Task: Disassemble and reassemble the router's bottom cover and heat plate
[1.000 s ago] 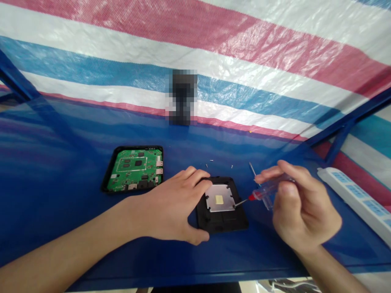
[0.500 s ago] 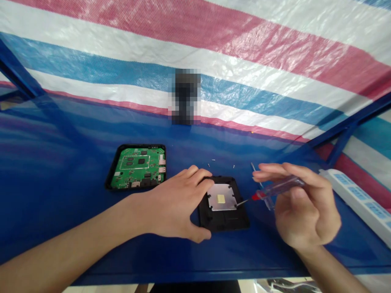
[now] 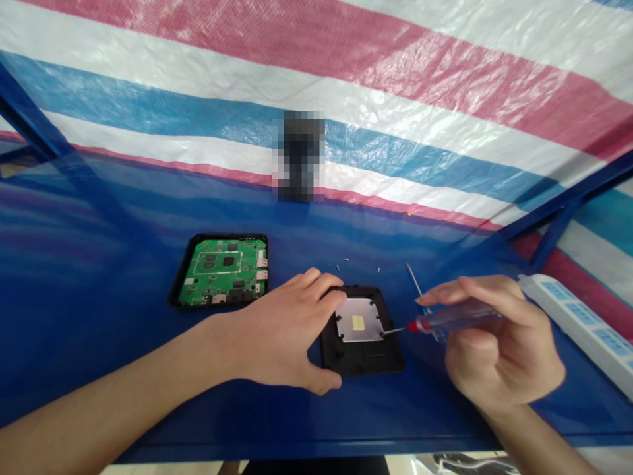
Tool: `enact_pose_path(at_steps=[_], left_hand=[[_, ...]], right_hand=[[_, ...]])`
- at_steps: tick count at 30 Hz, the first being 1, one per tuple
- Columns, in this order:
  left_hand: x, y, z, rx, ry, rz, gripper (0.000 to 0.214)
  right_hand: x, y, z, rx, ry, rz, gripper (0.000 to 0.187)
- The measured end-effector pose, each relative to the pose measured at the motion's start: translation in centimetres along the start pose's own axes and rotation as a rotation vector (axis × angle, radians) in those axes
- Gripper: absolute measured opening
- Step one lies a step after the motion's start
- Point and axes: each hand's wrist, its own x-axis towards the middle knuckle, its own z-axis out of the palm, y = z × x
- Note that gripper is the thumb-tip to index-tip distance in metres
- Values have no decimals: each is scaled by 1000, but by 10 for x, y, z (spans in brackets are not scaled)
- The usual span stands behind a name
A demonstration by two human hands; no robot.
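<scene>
A black plastic cover (image 3: 359, 361) lies flat on the table. Fixed to its inside is a silvery metal plate (image 3: 370, 313) with a square, pale yellow pad (image 3: 357, 322) on it. My left hand (image 3: 291, 333) grips the cover's left side, fingers at the far edge and thumb by the near corner. In my right hand (image 3: 509, 356) is a screwdriver (image 3: 448, 319) with a clear handle and red collar, held nearly level. Its tip meets the plate's right near corner; whether it sits in a screw is too small to tell.
To the left sits an open black case (image 3: 177, 290) with a green circuit board (image 3: 217, 270). Loose screws (image 3: 345, 259) lie beyond the cover. A second screwdriver (image 3: 413, 277) is partly behind my right hand. A white power strip (image 3: 583, 330) runs along the right.
My right hand has shifted slightly right and down, tilting the screwdriver flatter while its tip stays at the plate's corner. More of the second screwdriver shows. The left hand and cover stay put.
</scene>
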Motion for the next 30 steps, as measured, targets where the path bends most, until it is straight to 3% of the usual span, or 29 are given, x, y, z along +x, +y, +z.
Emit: enact_pose_path(at_steps=[2,8,12,15,18,21,24,27,30], left_hand=[[0,0,0,-4,3,-1,74],[-1,1,0,10,18,5,74],[2,11,3,-14,68,-40,74],[9,23,9,14,135,-127,57],[17,30,14,96,169,-193,35],[22,32,18,113,179,-235,30],[23,31,19,105,193,-253,30],[23,30,20,89,214,-243,32],[23,28,22,68,259,-214,32]], right_hand=[[1,-2,3,-12,24,-42,39],[5,-4,12,121,73,61,31],[4,-2,6,-58,27,-37,38],[4,-4,7,-75,13,-13,44],[7,-7,14,65,44,-10,37],[11,-7,17,184,67,-13,27],[12,-4,13,114,57,-27,23],[10,-4,9,25,35,-53,34],[8,-6,10,78,79,-32,48]])
